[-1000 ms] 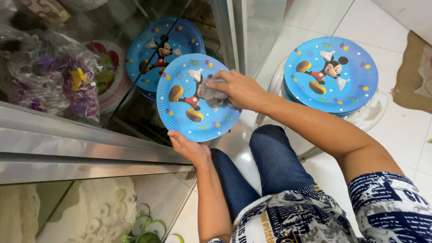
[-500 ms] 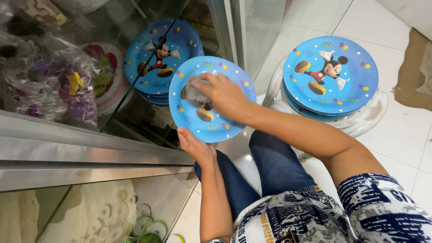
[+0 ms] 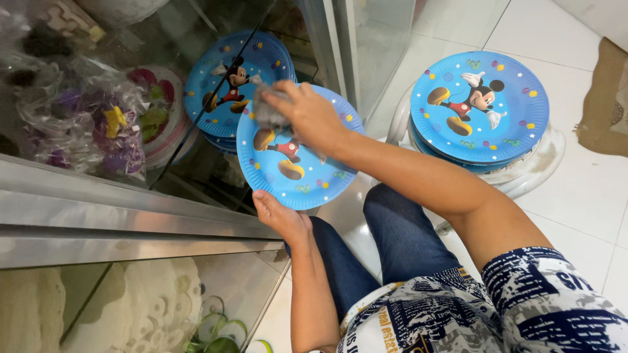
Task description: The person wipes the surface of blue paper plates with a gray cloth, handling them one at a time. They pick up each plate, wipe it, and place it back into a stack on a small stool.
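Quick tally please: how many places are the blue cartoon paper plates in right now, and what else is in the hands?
Plate held by the left hand: 1
Plate stacks: 2, in the glass cabinet and on the white stool
Grey cloth under the right hand: 1
Total: 4

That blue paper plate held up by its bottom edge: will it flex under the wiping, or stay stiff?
The blue plate looks thin, so it probably bends where the right hand presses the grey cloth. The left hand props only the lower rim, so it may tilt. Likely very light.
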